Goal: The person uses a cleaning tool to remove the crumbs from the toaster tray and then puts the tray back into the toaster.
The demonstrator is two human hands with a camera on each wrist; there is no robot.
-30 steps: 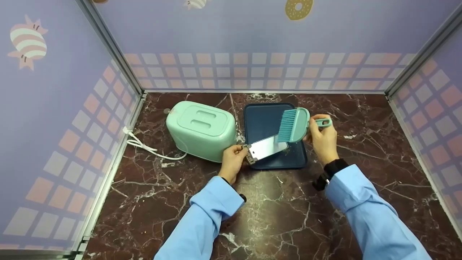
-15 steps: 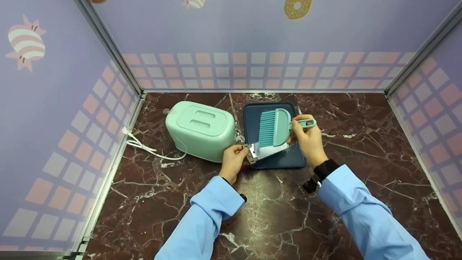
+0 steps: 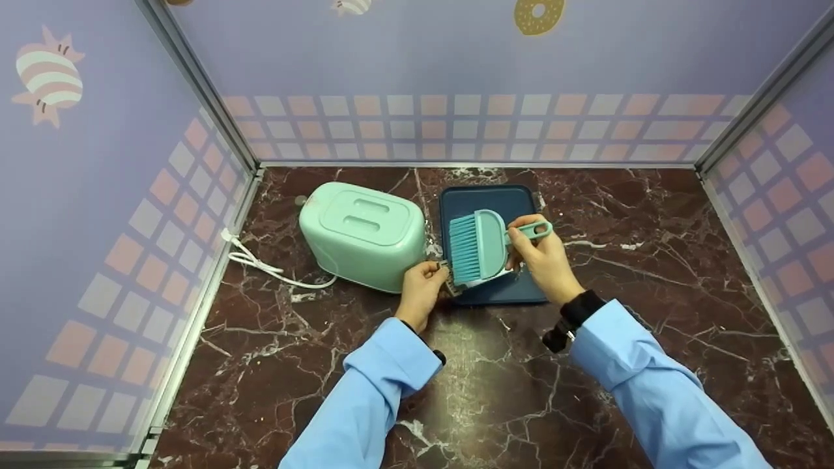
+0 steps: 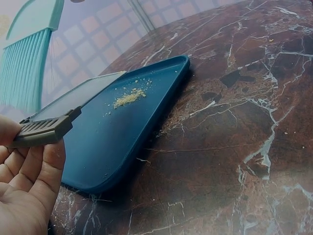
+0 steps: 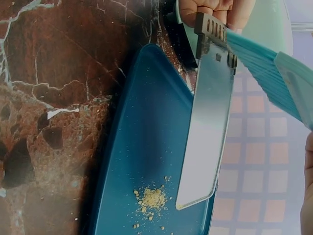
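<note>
My left hand [image 3: 419, 291] pinches the brown slotted end of a thin metal crumb tray [image 5: 205, 127], which slants down over a dark blue tray [image 3: 488, 195]. In my right hand [image 3: 546, 262], the fingers and thumb hold the handle of a teal hand brush [image 3: 492, 245]. Its bristles [image 3: 464, 249] overlap the crumb tray near the left fingers in the head view, hiding most of the metal. Yellowish crumbs [image 5: 152, 198] lie in a small pile on the blue tray, below the crumb tray's lower end.
A mint-green toaster [image 3: 365, 241] stands just left of the blue tray, beside my left hand. Its white cord [image 3: 273, 270] runs left along the marbled tabletop [image 3: 495, 391]. Patterned panels [image 3: 456, 71] enclose the back and both sides.
My right hand has moved the brush leftward along the crumb tray, from its far end to near the left fingers, and slightly down in view. The left hand has stayed in place.
</note>
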